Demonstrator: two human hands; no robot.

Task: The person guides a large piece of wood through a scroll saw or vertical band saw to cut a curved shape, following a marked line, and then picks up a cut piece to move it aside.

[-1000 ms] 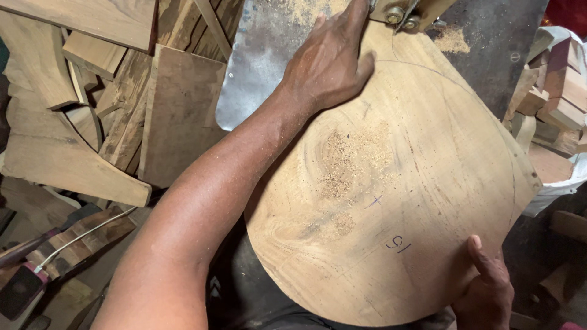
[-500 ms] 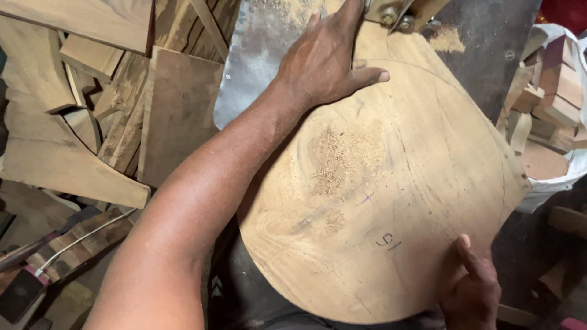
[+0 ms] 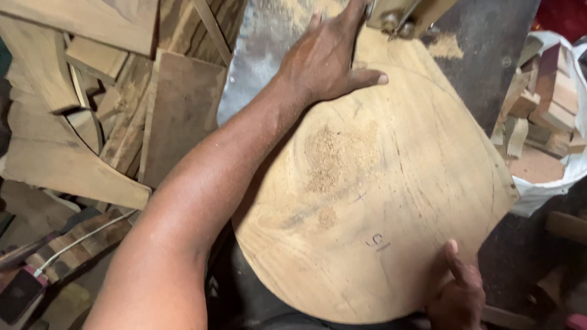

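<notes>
A large round wooden board (image 3: 391, 201), pale with a patch of sawdust near its middle, lies on a grey metal machine table (image 3: 257, 55). My left hand (image 3: 330, 55) presses flat on the board's far left edge, fingers spread, beside the saw's guide block (image 3: 400, 15) at the top. My right hand (image 3: 458, 293) grips the board's near right edge, thumb lying on top of the wood. A drawn curve line runs along the board's right side. The blade itself is hidden behind the guide.
Stacked wood offcuts and curved pieces (image 3: 92, 110) fill the left side. A white sack of small wood blocks (image 3: 544, 110) sits at the right. A white cable (image 3: 79, 241) runs across the floor at lower left.
The board has turned and slid slightly left under my hands. My left thumb has spread out across the wood. My right hand has shifted left along the near edge.
</notes>
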